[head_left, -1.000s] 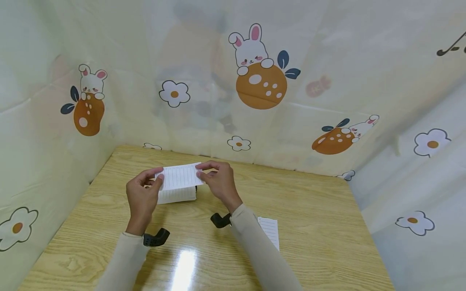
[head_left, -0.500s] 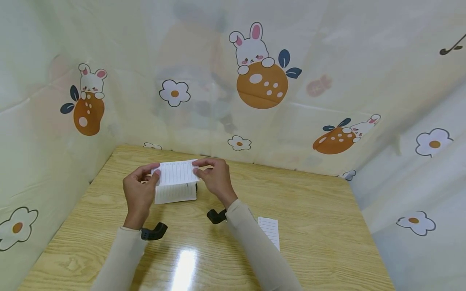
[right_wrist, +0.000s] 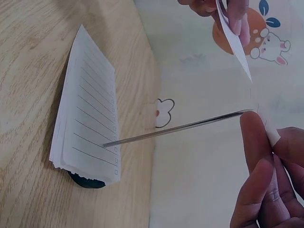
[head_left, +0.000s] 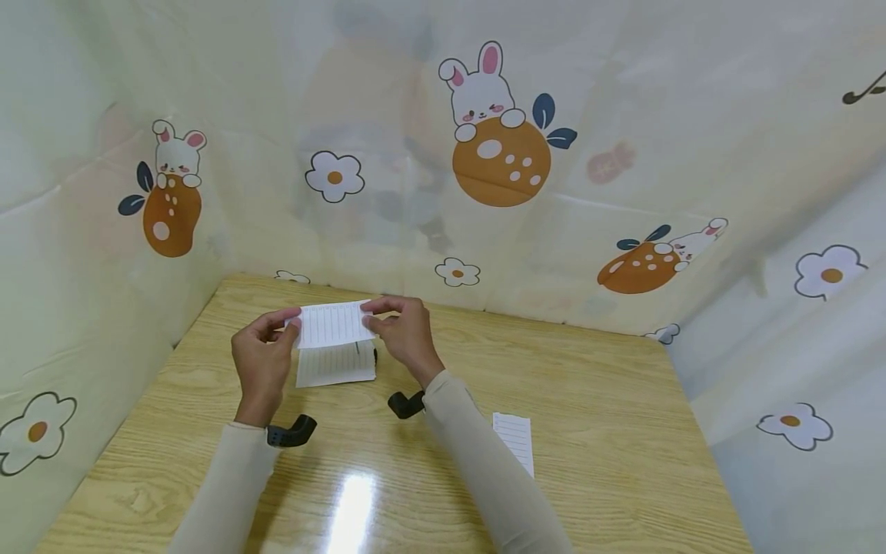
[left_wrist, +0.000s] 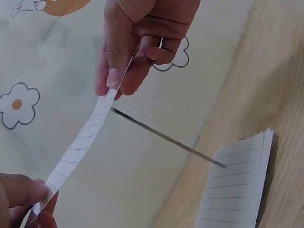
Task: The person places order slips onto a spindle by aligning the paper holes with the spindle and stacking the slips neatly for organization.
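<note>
Between both hands a lined white paper slip (head_left: 331, 325) is stretched level above a stack of similar slips (head_left: 335, 365). My left hand (head_left: 261, 358) pinches its left end with thumb and fingers; my right hand (head_left: 408, 335) pinches the right end. A thin metal spike (left_wrist: 166, 137) rises from the stack, its tip at the held slip close to the right hand's fingers. Whether the tip has pierced the paper I cannot tell. Under the stack, a dark base (right_wrist: 86, 180) peeks out in the right wrist view.
Another lined slip (head_left: 514, 442) lies on the wooden table (head_left: 609, 431), partly covered by the right sleeve. A printed curtain (head_left: 388, 231) hangs behind the table and along its sides. Black wrist-worn cameras (head_left: 292, 431) stick out inward from both wrists.
Both hands have moved slightly away from the body and to the left with the slip. More of the stack shows below it, and the spike has come into sight in the head view.
</note>
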`<state>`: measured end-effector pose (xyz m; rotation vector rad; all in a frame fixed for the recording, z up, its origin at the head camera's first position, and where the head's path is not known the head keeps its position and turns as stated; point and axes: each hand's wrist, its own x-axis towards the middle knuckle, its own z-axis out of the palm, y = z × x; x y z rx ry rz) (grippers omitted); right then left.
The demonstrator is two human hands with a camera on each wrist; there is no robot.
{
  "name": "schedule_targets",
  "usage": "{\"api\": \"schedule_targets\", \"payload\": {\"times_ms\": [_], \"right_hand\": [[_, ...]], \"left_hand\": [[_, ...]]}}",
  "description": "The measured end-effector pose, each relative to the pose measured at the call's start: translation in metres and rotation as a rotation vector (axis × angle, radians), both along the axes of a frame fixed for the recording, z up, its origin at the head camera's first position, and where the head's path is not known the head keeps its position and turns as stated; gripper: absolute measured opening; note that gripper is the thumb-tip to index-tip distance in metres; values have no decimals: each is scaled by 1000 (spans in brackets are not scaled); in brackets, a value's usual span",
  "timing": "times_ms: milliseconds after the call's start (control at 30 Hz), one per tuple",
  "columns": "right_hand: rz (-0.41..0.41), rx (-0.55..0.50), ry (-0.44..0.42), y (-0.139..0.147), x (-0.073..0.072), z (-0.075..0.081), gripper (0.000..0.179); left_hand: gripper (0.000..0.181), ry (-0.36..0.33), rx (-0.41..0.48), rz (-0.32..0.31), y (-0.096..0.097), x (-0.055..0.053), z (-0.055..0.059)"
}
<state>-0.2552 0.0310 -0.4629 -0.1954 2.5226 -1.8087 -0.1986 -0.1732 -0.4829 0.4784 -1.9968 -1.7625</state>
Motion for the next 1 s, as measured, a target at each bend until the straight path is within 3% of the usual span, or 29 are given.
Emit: {"api": "schedule_targets", "payload": {"times_ms": [667, 1000], "right_hand": [[29, -32, -32, -5, -4, -2, 12], [24, -46, -44, -6, -6, -9, 14]], "left_hand": [[18, -25, 42, 18, -6, -4, 0], [19, -49, 53, 7, -6, -5, -9]]}}
